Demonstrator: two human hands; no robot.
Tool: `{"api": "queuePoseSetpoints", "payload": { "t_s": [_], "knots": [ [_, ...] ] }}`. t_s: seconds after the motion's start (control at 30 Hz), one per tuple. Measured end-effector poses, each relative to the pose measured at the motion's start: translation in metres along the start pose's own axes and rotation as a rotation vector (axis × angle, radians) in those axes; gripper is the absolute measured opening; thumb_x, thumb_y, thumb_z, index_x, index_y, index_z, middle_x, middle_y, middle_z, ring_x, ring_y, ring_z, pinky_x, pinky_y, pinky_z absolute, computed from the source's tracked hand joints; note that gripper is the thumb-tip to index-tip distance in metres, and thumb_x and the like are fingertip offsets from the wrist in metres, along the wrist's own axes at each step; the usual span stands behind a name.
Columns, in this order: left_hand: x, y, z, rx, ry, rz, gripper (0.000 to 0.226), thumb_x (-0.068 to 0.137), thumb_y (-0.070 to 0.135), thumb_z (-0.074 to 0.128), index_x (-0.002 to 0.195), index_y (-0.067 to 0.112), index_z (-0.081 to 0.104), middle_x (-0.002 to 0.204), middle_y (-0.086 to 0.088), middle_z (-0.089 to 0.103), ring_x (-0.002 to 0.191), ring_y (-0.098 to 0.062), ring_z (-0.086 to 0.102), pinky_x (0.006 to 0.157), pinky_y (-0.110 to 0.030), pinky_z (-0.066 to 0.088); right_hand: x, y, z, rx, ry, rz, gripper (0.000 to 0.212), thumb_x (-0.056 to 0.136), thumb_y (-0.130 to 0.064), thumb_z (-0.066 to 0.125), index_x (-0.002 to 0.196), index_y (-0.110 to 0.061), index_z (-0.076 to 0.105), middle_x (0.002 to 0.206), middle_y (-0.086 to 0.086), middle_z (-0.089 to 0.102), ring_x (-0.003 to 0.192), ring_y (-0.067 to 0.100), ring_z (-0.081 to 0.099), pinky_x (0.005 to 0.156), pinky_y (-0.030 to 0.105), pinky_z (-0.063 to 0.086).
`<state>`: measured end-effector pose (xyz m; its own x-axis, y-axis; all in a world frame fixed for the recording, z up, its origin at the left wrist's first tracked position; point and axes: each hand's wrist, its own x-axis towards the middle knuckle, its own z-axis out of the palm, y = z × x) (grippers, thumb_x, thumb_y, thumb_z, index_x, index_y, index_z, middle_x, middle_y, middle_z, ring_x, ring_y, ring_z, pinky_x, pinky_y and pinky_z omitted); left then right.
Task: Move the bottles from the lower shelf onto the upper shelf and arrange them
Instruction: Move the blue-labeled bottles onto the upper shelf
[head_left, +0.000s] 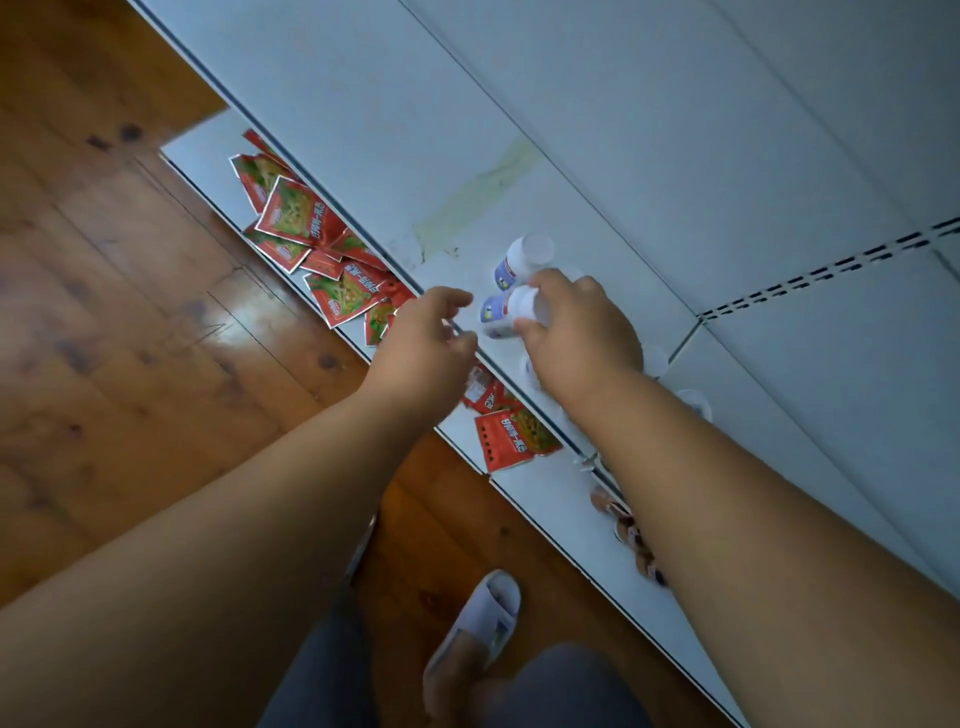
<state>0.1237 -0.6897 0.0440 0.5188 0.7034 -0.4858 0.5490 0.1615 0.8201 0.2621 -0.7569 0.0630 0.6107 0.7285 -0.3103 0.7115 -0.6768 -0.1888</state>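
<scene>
— What does the room look like around the shelves?

— A brown wooden floor (130, 322) with dark knots fills the left side of the frame, glossy where light falls on it. A pale grey shelf unit runs diagonally from the upper left to the lower right. The upper shelf (467, 130) is a broad flat surface with a yellowish stain (478, 197) near the middle of the frame, and a line of dark slots (831, 270) at the right edge.

— And the lower shelf?

— The lower shelf (208, 150) sticks out beneath it, toward the floor. Red snack packets (306, 228) lie scattered on it, left of centre, with more of them just below the hands. Some brownish items lie further down it, beside the right forearm, too blurred to name.

— Where are the bottles?

— On the upper shelf, at the centre of the frame. One white bottle (519, 260) with a purple label stands just above the hands. The right hand (576, 332) has its fingers wrapped round the cap end of a second bottle (511, 312), tilted, close beside the first. More white caps (655, 358) show to the right of that hand.

— The other hand?

— The left hand (426, 343) hovers at the shelf edge, fingers loosely curled and holding nothing.

— Anything of the person?

— Grey trousers and a pale slipper (483, 623) at the bottom.
</scene>
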Motion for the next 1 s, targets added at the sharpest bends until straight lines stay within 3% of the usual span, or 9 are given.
{"api": "queuePoseSetpoints", "payload": {
  "t_s": [0.1,0.2,0.33,0.43,0.53,0.63,0.73,0.9,1.0],
  "knots": [
    [-0.028,0.021,-0.028,-0.519,-0.001,-0.329,0.030,0.103,0.035,0.047,0.128,0.023,0.059,0.118,-0.004,0.065,0.096,-0.019,0.067,0.073,-0.032,0.058,-0.053,-0.018,-0.040,0.375,0.058,-0.119,0.038,0.091,-0.022,0.067,0.127,-0.028,0.057,0.116,0.000,0.054,0.101,0.019,0.059,0.085,0.033,0.051],
    [-0.077,0.052,-0.067,-0.856,-0.130,-0.391,0.034,0.098,0.033,0.054,0.124,0.012,0.064,0.116,-0.015,0.065,0.090,-0.024,0.070,0.076,-0.036,0.057,-0.113,-0.043,-0.088,0.628,-0.055,-0.149,0.042,0.088,-0.011,0.068,0.118,-0.040,0.058,0.116,-0.009,0.054,0.102,0.009,0.061,0.084,0.022,0.053],
    [-0.150,0.096,-0.109,-0.888,-0.321,-0.269,0.044,0.094,0.024,0.055,0.128,-0.004,0.056,0.112,-0.020,0.059,0.097,-0.030,0.058,0.090,-0.041,0.050,-0.183,-0.074,-0.151,0.821,-0.047,-0.142,0.035,0.089,-0.019,0.068,0.108,-0.046,0.057,0.113,-0.001,0.060,0.095,0.009,0.064,0.078,0.018,0.052],
    [-0.186,0.129,-0.132,-0.954,-0.449,-0.202,0.043,0.088,0.022,0.057,0.122,-0.004,0.056,0.109,-0.020,0.059,0.096,-0.029,0.059,0.090,-0.040,0.052,-0.217,-0.088,-0.195,0.866,0.019,-0.134,0.026,0.092,-0.028,0.067,0.113,-0.040,0.056,0.113,-0.006,0.062,0.097,0.004,0.064,0.074,0.011,0.051],
    [-0.208,0.170,-0.143,-0.904,-0.621,-0.154,0.049,0.085,0.024,0.057,0.122,-0.008,0.055,0.110,-0.024,0.060,0.100,-0.033,0.059,0.094,-0.041,0.052,-0.240,-0.088,-0.241,0.934,0.070,-0.090,0.028,0.093,-0.030,0.065,0.116,-0.039,0.051,0.114,-0.013,0.062,0.100,0.001,0.065,0.071,0.013,0.055],
    [-0.221,0.217,-0.145,-0.821,-0.716,-0.108,0.039,0.082,0.022,0.059,0.110,-0.004,0.059,0.104,-0.024,0.063,0.091,-0.032,0.063,0.082,-0.038,0.058,-0.260,-0.080,-0.283,0.988,0.236,-0.074,0.021,0.094,-0.029,0.064,0.111,-0.035,0.054,0.105,-0.016,0.063,0.095,-0.001,0.064,0.070,0.014,0.053],
    [-0.239,0.270,-0.129,-0.712,-0.858,-0.047,0.035,0.084,0.020,0.058,0.110,-0.003,0.055,0.103,-0.027,0.063,0.085,-0.032,0.066,0.072,-0.036,0.058,-0.278,-0.059,-0.322,1.069,0.433,-0.022,0.012,0.092,-0.035,0.066,0.100,-0.034,0.058,0.094,-0.011,0.067,0.084,0.002,0.065,0.068,0.021,0.053],
    [-0.268,0.331,-0.069,-0.657,-1.075,0.004,0.074,0.076,0.021,0.077,0.127,-0.018,0.040,0.114,-0.030,0.060,0.098,-0.038,0.063,0.082,-0.044,0.056,-0.308,0.002,-0.370,1.172,0.643,0.064,0.009,0.088,-0.038,0.069,0.085,-0.031,0.064,0.073,-0.010,0.066,0.067,0.007,0.060,0.063,0.034,0.050],
    [-0.287,0.348,-0.024,-0.626,-1.086,0.008,0.066,0.080,0.018,0.071,0.127,-0.018,0.043,0.109,-0.028,0.064,0.092,-0.034,0.067,0.078,-0.041,0.058,-0.324,0.045,-0.376,1.196,0.711,0.126,0.011,0.083,-0.042,0.068,0.081,-0.032,0.065,0.070,-0.009,0.067,0.066,0.008,0.061,0.063,0.035,0.050]
  ]
}}
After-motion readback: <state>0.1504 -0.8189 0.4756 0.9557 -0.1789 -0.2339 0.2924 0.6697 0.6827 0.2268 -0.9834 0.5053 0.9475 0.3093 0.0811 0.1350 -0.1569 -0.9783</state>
